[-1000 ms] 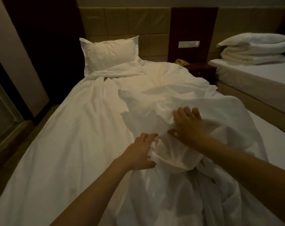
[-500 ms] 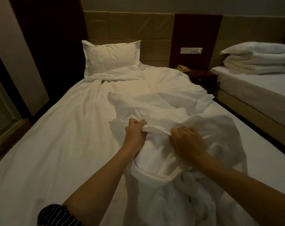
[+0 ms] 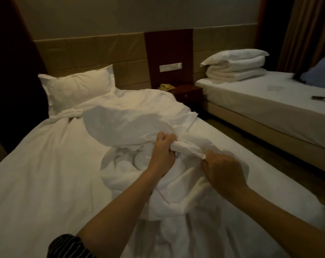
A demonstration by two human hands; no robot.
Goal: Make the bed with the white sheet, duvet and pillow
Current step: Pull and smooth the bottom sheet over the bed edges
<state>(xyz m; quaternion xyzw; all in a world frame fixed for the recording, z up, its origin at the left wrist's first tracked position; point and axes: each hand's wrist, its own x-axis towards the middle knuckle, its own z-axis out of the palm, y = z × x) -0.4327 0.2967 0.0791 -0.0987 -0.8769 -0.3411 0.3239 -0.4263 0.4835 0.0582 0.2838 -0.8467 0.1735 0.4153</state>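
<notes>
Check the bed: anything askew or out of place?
The duvet is bunched in a crumpled heap mid-bed, not spread flat; the left hand and right hand grip a fold of it. The pillow sits off-centre, toward the left.

A: Any writing to read here?
B: None legible. The white plate [image 3: 170, 67] on the dark wall panel [image 3: 168, 51] between the two beds is too small and blurred to show any lettering.
A: And the faint mark [image 3: 274, 88] on the neighbouring bed [image 3: 251, 101], near its head end?
B: Only a pale outline on the sheet, too dim to tell whether it is a logo or a crease
</notes>
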